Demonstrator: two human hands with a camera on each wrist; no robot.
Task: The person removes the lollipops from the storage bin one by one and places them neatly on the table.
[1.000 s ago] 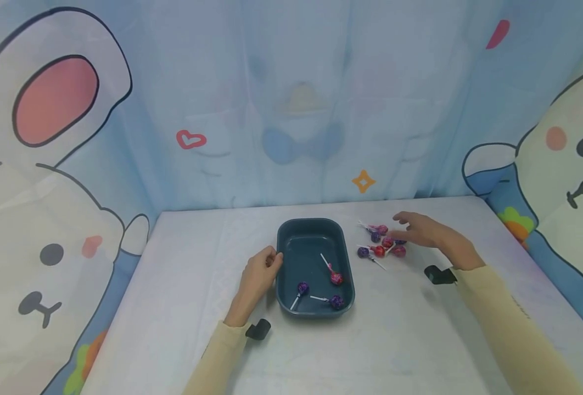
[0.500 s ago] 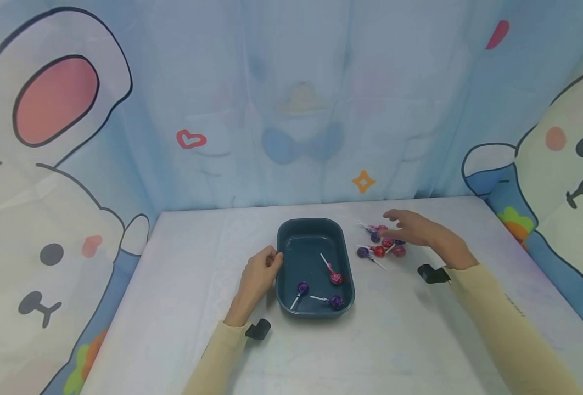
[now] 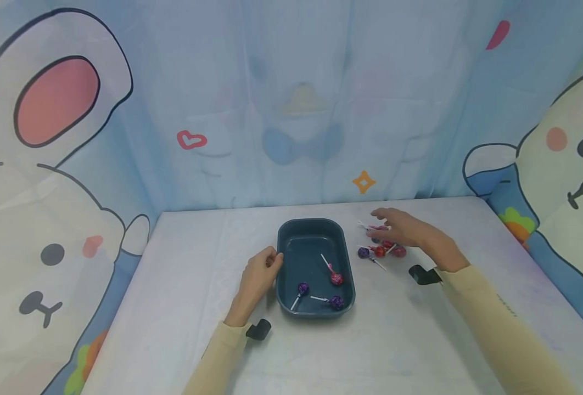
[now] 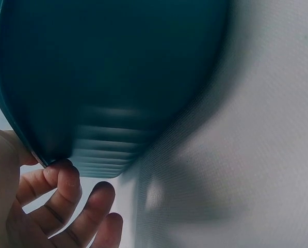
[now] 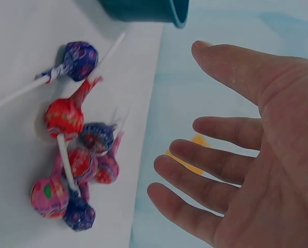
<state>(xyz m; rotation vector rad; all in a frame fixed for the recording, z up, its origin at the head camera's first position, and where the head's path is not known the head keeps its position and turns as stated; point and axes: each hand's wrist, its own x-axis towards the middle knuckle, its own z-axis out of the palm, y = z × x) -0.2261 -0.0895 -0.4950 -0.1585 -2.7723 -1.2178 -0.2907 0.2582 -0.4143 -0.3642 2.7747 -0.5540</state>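
A dark teal tray (image 3: 316, 225) stands mid-table with three lollipops inside: a pink-red one (image 3: 337, 278) and two purple ones, one of them (image 3: 337, 302) near the front wall. My left hand (image 3: 257, 280) pinches the tray's left rim between thumb and index finger, as the left wrist view shows. Above the lollipop pile right of the tray hovers my right hand (image 3: 407, 229), fingers spread and holding nothing. Several wrapped lollipops make up that pile, among them a red one (image 5: 64, 118), a purple one (image 5: 80, 60) and a pink one (image 5: 49, 197). In the head view the hand partly covers the pile.
The white-covered table (image 3: 395, 340) extends around the tray. A light blue curtain (image 3: 222, 99) with cartoon animals hangs behind its far edge. Each wrist wears a small black camera mount, one of them (image 3: 424, 275) on the right.
My right hand has drifted left across the lollipop pile, toward the tray, with its fingers still spread. The left hand, tray and lollipops have stayed put.
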